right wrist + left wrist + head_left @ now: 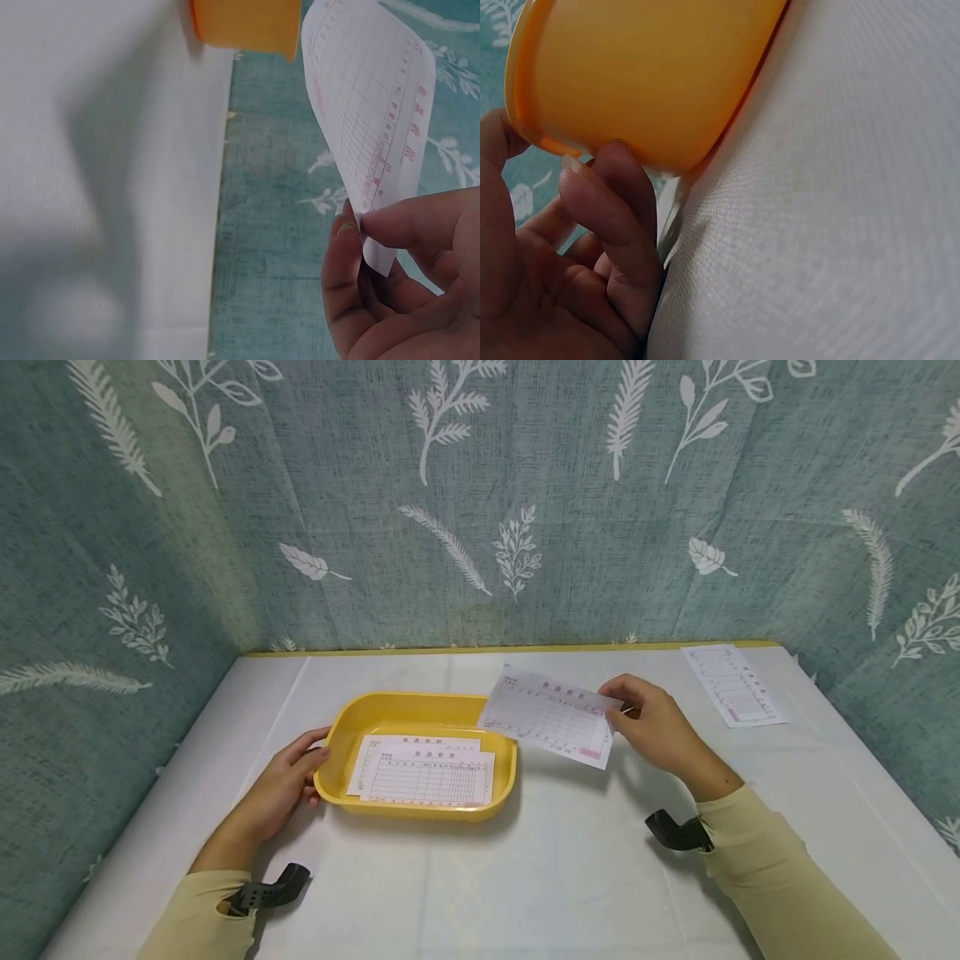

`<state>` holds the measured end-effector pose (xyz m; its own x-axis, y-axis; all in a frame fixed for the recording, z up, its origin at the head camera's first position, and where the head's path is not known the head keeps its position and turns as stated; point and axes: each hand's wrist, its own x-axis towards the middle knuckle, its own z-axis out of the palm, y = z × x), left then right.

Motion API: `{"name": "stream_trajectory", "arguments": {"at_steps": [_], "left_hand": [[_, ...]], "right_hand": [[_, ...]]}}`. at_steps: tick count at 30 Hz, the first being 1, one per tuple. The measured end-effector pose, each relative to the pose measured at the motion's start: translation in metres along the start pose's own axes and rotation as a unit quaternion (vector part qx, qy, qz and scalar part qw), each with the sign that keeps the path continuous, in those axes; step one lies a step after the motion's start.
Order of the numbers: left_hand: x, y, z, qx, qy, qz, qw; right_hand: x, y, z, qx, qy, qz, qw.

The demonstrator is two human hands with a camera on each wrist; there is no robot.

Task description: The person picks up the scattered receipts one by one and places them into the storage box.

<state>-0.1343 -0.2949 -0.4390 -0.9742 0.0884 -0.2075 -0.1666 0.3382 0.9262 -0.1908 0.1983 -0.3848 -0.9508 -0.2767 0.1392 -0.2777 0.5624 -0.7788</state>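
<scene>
A yellow tray (420,812) stands on the white table with two overlapping printed slips (427,777) inside. At its left end, my left hand (281,785) grips the rim; the left wrist view shows the fingertips against the tray wall (645,82). My right hand (652,727) pinches the right edge of another printed slip (551,714), held raised above the table, its left corner over the tray's right rim. In the right wrist view, thumb and fingers of the hand (405,277) hold the curved slip (375,97) by its end.
One more printed slip (735,685) lies at the back right of the white table (570,877). Green cloth with white leaf patterns (525,510) hangs behind and at both sides. Black bands with cameras (270,891) are on both wrists.
</scene>
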Motion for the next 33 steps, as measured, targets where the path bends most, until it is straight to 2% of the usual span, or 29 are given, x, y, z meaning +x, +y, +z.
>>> {"name": "stream_trajectory", "arguments": {"at_steps": [7, 15, 25, 33], "left_hand": [[-0.001, -0.001, 0.000, -0.002, 0.003, -0.002, 1.0000], [-0.002, 0.000, 0.000, -0.008, 0.004, 0.000, 1.0000], [-0.001, 0.001, 0.000, -0.006, 0.004, 0.011, 0.9999], [-0.001, 0.002, 0.001, -0.002, 0.004, 0.007, 1.0000]], "right_hand": [[-0.002, -0.004, 0.006, 0.005, -0.012, 0.006, 0.9999], [-0.003, -0.008, 0.012, -0.008, -0.012, -0.011, 0.9998], [-0.005, -0.012, 0.018, 0.013, -0.015, -0.023, 0.9996], [-0.006, -0.011, 0.021, 0.022, -0.021, -0.015, 0.9994]]}}
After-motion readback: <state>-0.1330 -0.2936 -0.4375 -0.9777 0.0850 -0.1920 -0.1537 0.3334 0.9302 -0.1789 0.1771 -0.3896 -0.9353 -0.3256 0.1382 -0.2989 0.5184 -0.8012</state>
